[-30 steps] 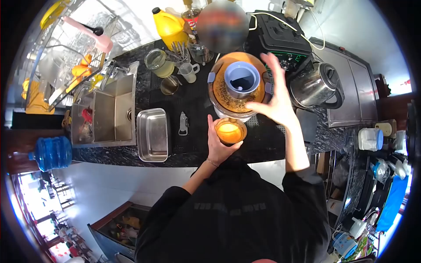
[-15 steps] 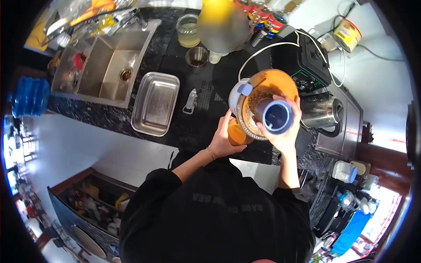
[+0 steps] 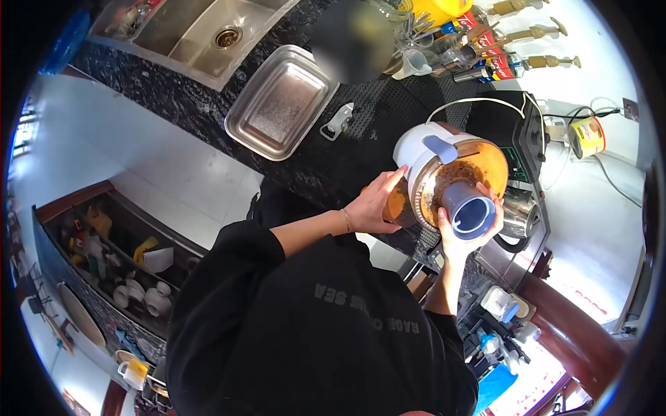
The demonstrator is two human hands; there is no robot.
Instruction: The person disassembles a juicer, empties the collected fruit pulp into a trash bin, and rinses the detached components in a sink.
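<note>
A white juicer with an orange-stained clear lid stands on the black counter mat. My right hand is wrapped round the blue-grey feed tube on top of the lid. Brown and orange residue lies under the lid round the tube. My left hand holds a cup of orange liquid against the near side of the juicer, with its fingers round the cup. Part of the cup is hidden behind my fingers and the lid's edge.
A steel tray and a bottle opener lie left of the juicer. Beyond the tray is the sink. A steel kettle and a black appliance stand right and behind. Bottles line the back.
My right hand has come down from open beside the lid and closed round the feed tube. My left hand remains at the cup. The head view has turned and shifted.
</note>
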